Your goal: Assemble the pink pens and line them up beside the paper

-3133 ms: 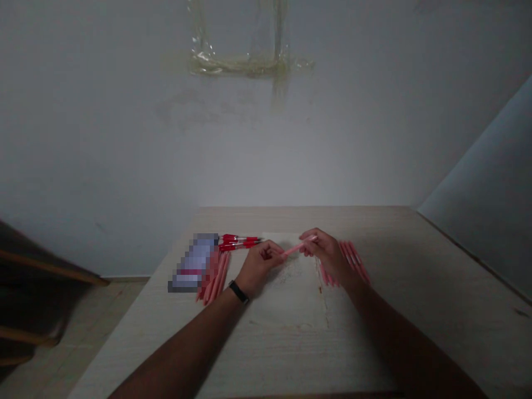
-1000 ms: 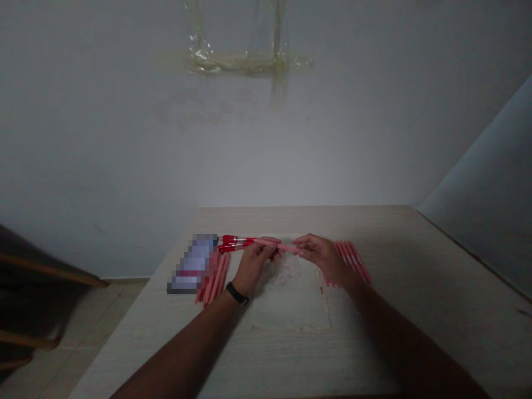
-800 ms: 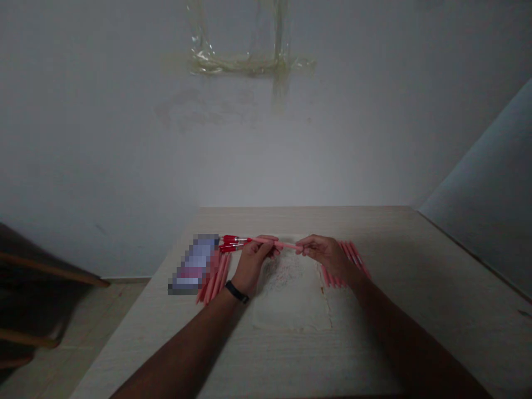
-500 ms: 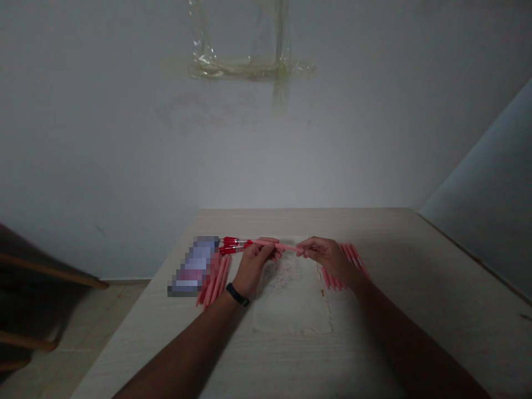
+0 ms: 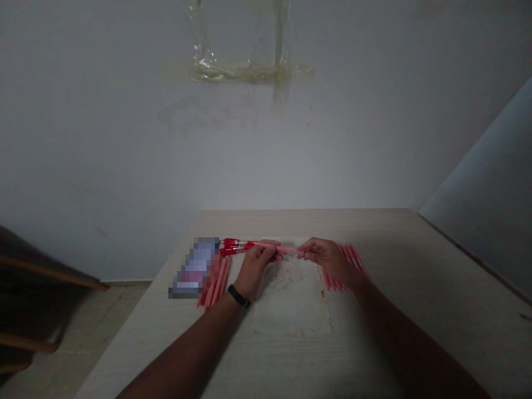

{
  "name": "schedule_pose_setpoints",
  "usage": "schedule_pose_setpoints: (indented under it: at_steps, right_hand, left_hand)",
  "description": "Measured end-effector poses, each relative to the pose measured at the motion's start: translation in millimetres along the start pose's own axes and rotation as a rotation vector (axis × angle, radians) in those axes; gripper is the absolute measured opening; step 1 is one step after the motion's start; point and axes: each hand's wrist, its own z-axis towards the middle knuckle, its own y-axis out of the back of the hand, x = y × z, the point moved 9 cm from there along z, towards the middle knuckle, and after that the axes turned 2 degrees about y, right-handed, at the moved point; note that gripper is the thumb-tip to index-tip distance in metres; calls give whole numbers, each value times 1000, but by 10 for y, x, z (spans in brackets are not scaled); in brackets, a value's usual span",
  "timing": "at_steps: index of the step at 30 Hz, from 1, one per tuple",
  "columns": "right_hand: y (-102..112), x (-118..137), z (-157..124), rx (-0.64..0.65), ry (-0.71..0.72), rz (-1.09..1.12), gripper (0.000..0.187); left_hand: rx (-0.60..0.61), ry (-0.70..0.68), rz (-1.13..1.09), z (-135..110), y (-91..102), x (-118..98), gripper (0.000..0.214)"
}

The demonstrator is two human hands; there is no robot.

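Observation:
My left hand and my right hand are close together above the far end of a pale table. Between them runs a pink pen barrel, pinched at one end by my right fingertips and held at the other by my left fingers. Red-tipped pen parts lie just beyond my left hand, and the barrel's left end meets them. A bundle of pink barrels lies near my left hand, and another lies under and beyond my right hand. A black wristband circles my left wrist.
A sheet of pale paper lies under my hands. A pixelated flat packet lies left of the barrels. The table's edge drops to a tiled floor at left, with dark wooden bars beyond. A wall with old tape marks stands behind.
The pink barrel has swung from tilted to nearly level, and my hands have moved apart along it. Its left end now lines up with the red-tipped parts. Little has moved in the last half second.

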Motion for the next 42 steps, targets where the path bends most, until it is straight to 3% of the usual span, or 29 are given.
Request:
schedule_pose_setpoints:
  at_steps: [7,11,17,22,26,29,33,37,42]
  right_hand:
    - [-36,157,-29,0,41,-141,18]
    - [-130,257,-44,-12,47,-216,17]
    - [-294,189,-75,64,-36,-118,19]
    - [-182,103,-78,21,-90,-67,21]
    - [97,69,-81,-71,-140,-115,23]
    - [437,45,-162,-160,-189,-243,24]
    - [1004,-121,-416,-233,-285,-534,23]
    - [1542,-464,-751,-261,-437,-655,23]
    - [1801,-792,-1024,-158,-593,-657,21]
  left_hand:
    - [-5,-32,117,-21,-9,-50,30]
    - [78,-32,144,-44,-109,-27,30]
    - [164,10,121,-58,-211,45,31]
    - [157,-38,265,-56,-167,12,35]
    - [182,-183,760,-90,-164,-68,25]
    - [269,-264,966,-139,-238,-62,19]
    - [370,-287,1057,-186,-314,16,20]
    - [405,-285,1092,-197,-330,64,24]
    - [421,-266,1104,-186,-329,76,23]
